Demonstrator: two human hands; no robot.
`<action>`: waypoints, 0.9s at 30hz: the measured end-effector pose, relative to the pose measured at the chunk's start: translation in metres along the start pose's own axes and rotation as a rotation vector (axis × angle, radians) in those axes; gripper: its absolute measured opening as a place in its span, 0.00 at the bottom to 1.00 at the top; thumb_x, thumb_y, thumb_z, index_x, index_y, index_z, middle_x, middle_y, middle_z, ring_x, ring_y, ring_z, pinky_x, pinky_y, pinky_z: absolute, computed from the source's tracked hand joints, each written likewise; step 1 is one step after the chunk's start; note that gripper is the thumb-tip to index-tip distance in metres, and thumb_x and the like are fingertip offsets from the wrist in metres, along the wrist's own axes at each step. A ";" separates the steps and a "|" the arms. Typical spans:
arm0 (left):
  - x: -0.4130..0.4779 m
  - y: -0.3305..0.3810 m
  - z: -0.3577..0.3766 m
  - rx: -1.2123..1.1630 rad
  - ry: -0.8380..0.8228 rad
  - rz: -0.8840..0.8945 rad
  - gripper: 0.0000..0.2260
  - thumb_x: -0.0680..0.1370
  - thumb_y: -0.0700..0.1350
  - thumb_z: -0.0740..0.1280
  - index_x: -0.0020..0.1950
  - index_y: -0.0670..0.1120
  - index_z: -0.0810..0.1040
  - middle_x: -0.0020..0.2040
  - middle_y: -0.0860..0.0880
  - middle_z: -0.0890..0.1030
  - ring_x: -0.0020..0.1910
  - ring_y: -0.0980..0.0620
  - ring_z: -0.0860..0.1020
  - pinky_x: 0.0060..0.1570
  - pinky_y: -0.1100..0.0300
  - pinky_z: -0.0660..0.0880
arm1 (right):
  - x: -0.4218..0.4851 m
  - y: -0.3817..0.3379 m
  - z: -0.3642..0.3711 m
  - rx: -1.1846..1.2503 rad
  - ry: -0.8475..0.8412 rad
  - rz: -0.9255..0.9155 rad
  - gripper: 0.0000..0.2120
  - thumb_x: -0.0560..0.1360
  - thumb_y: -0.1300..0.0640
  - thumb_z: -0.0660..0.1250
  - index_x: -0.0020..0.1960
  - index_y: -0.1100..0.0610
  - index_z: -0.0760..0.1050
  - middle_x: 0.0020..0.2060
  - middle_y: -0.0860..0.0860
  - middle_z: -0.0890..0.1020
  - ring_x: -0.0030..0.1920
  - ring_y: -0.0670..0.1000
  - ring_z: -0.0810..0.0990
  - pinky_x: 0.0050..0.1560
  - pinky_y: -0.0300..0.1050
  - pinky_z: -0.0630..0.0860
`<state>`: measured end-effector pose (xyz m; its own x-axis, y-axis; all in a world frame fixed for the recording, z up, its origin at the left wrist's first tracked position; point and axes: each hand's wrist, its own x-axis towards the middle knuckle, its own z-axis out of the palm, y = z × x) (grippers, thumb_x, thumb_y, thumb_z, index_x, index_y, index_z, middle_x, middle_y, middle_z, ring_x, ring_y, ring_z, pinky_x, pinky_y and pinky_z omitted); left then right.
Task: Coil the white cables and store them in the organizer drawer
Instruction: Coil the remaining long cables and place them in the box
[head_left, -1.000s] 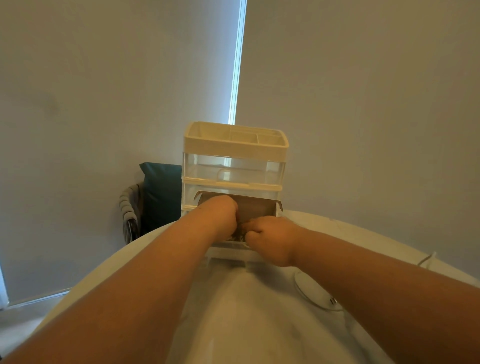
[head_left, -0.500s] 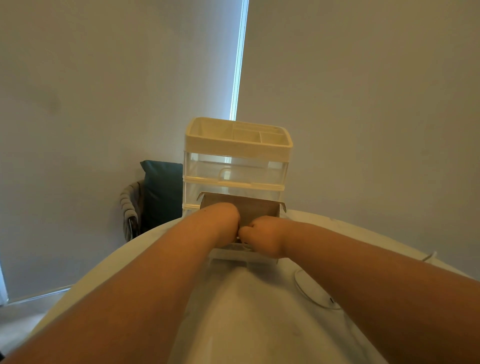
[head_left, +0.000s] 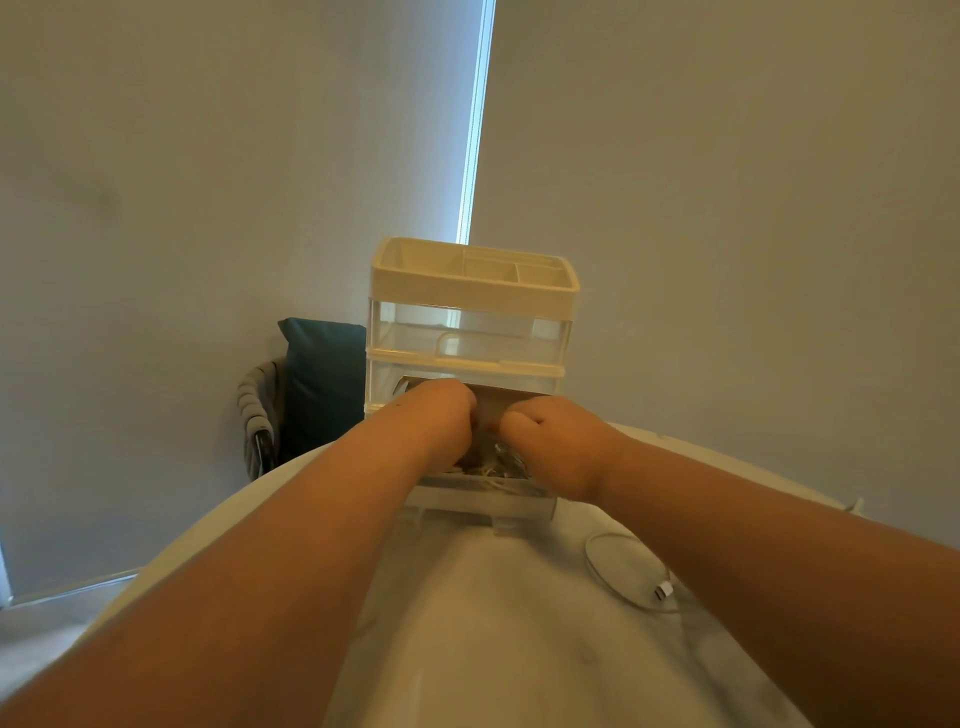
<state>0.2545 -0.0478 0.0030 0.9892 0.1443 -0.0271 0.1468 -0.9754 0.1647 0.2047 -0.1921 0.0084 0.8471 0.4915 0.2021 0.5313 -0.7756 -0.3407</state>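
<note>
Left hand (head_left: 441, 415) and right hand (head_left: 553, 444) curl down into open drawer (head_left: 483, 501), probably seating coiled cable (head_left: 493, 474) to fit; whether they grip it, cannot tell. Second cable (head_left: 664, 591) waits on surface (head_left: 493, 623), right.

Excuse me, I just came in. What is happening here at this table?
A person works with both hands at a small organizer on the white table. The left hand and right hand reach into its pulled-out bottom drawer, where white cables lie bunched. What the fingers grip is hidden. Another white cable lies on the table to the right, not yet stored.
</note>
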 end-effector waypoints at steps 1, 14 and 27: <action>-0.002 0.000 -0.002 0.013 -0.004 -0.011 0.14 0.77 0.44 0.69 0.63 0.45 0.76 0.53 0.45 0.76 0.49 0.49 0.74 0.59 0.55 0.73 | -0.004 -0.001 -0.002 0.037 0.035 -0.001 0.16 0.81 0.60 0.54 0.36 0.59 0.69 0.35 0.57 0.72 0.39 0.55 0.69 0.41 0.50 0.68; -0.113 0.064 0.009 -0.250 0.435 0.502 0.14 0.78 0.52 0.62 0.63 0.55 0.76 0.58 0.54 0.79 0.55 0.51 0.77 0.58 0.50 0.76 | -0.154 0.059 -0.062 0.265 0.354 0.230 0.15 0.78 0.59 0.63 0.60 0.45 0.79 0.52 0.40 0.82 0.50 0.36 0.79 0.44 0.29 0.70; -0.187 0.123 0.094 -0.124 -0.024 0.331 0.28 0.78 0.59 0.60 0.75 0.52 0.61 0.75 0.49 0.62 0.73 0.45 0.62 0.70 0.47 0.64 | -0.203 0.139 -0.023 0.060 0.149 0.484 0.19 0.76 0.44 0.66 0.66 0.45 0.74 0.64 0.47 0.76 0.62 0.48 0.75 0.62 0.45 0.72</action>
<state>0.0877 -0.2102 -0.0646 0.9831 -0.1816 0.0251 -0.1811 -0.9407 0.2868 0.1066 -0.4089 -0.0592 0.9906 0.0159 0.1356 0.0795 -0.8744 -0.4786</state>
